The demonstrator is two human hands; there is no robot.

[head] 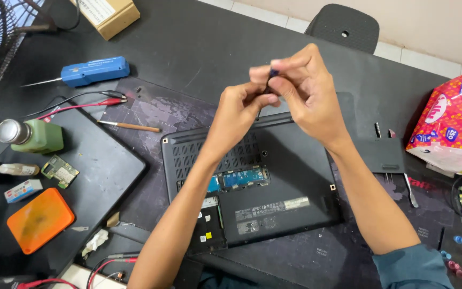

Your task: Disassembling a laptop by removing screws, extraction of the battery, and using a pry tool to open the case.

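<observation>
Hands pinched together on a small blue tool above the opened laptop, tweezers beside.

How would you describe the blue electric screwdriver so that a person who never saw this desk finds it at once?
Start at the open black laptop lying upside down in the middle of the dark desk. Look to the far left corner, beyond the red and black clip leads. The screwdriver lies there flat: a thick blue handle with a thin metal tip pointing left, the only blue tool on that side.
</observation>
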